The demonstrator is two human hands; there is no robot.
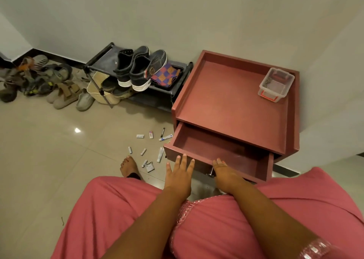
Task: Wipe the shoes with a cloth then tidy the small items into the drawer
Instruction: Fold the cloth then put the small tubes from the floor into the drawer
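Home entryway: shoe rack [102, 61] against far wall, sandals [39, 79] heaped left, tiled floor [49, 150], bedside cabinet [232, 101] right.

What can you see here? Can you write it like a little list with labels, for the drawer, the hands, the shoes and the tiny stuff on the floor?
drawer: drawer pulled open, looks empty inside
left hand: left hand with straight fingers at the drawer's front edge
right hand: right hand at the front edge near the metal knob
shoes: dark sneakers on the rack
cloth: checkered cloth lying beside the sneakers
small items: small items scattered on the floor left of the drawer
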